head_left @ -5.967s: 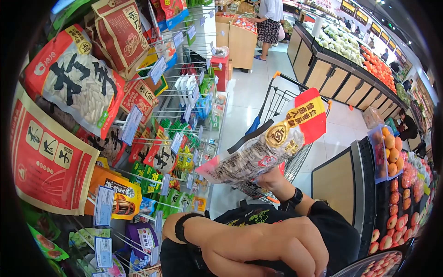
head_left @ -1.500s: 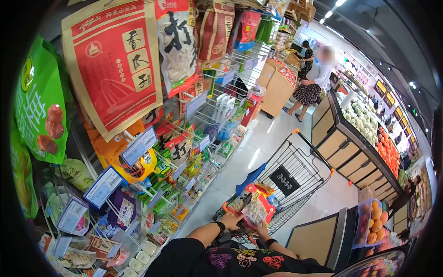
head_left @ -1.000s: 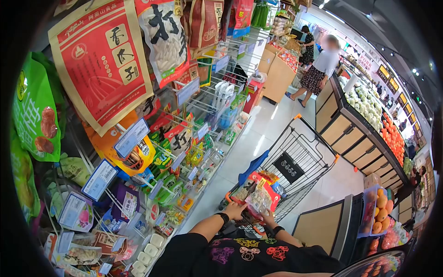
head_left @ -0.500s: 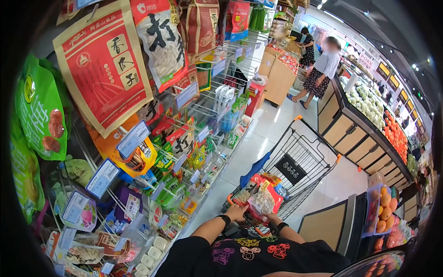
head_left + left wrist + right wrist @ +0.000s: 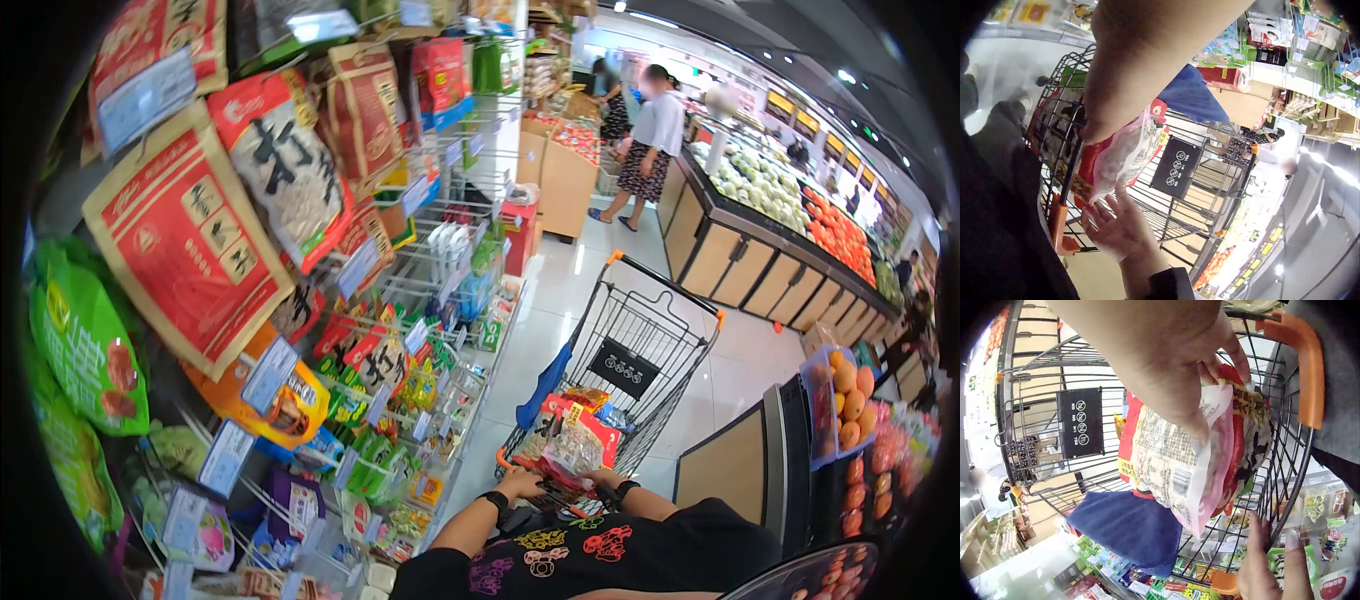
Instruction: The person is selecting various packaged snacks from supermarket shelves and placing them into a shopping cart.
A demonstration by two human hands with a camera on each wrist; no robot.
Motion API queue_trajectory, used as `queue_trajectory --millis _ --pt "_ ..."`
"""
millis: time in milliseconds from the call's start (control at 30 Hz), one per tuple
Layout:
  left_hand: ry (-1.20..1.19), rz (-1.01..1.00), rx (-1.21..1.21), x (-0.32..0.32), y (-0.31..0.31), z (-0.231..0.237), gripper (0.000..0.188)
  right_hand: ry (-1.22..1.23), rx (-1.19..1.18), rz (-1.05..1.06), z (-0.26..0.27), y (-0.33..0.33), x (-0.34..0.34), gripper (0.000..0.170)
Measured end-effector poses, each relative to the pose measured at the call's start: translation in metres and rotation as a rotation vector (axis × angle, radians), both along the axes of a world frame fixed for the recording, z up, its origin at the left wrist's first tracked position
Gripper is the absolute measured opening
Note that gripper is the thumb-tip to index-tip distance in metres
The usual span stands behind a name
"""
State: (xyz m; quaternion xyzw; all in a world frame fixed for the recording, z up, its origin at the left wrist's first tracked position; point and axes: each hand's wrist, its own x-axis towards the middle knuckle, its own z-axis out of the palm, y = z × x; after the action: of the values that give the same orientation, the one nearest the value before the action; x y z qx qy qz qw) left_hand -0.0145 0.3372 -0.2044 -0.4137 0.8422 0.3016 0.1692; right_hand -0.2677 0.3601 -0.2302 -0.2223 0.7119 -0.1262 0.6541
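A clear-and-red bag of sunflower seeds [image 5: 1169,450] lies on top of other packs in the metal shopping cart [image 5: 655,350]. In the right wrist view, my right hand [image 5: 1172,375] reaches over this bag, its thumb on the pale edge and its fingers loosely spread beyond. The left wrist view shows the right palm [image 5: 1125,231] with a digit touching the bag's edge. My left hand [image 5: 520,484] is at the cart's near rim, beside an orange corner piece [image 5: 1060,225]. Two of its fingers [image 5: 1257,544] extend straight near the wire side in the right wrist view. A dark red bag [image 5: 1250,437] lies beside the seed bag.
Hanging snack packs and price tags [image 5: 270,375] project on the left. A dark blue cloth [image 5: 1129,528] hangs over the cart's side. Fruit [image 5: 850,400] on a stand is close on the right. Ahead are a vegetable counter [image 5: 740,255] and a person [image 5: 645,150].
Six seconds ago the right hand held the seed bag raised; since then it was lowered into the cart. The left hand has moved from the bag to the cart rim, and the head view has shifted.
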Motion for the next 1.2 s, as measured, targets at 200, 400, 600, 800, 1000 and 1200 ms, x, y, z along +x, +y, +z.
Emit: queue_trajectory --millis 200,400,600,800,1000,1200 --pt "0.034 -0.032 -0.08 0.0 -0.004 -0.005 0.052 0.049 -0.115 0.03 0.028 0.008 0.007 0.053" --pt "0.044 -0.036 -0.082 0.0 -0.009 -0.008 0.051 0.053 -0.063 0.018 0.03 -0.002 0.008 0.044" --pt "0.05 -0.032 -0.093 -0.001 -0.013 -0.006 0.05 0.009 -0.05 0.016 -0.007 -0.015 -0.002 0.043" --pt "0.02 -0.029 -0.096 -0.005 -0.019 -0.008 0.048 0.109 -0.078 0.039 -0.003 -0.026 -0.006 0.038" --pt "0.045 -0.001 -0.106 -0.004 -0.025 -0.007 0.047 0.072 -0.12 0.048 -0.015 -0.032 -0.008 0.041" --pt "0.077 0.025 -0.093 -0.003 -0.028 -0.011 0.049 0.033 -0.069 0.009 -0.009 -0.033 -0.007 0.039"
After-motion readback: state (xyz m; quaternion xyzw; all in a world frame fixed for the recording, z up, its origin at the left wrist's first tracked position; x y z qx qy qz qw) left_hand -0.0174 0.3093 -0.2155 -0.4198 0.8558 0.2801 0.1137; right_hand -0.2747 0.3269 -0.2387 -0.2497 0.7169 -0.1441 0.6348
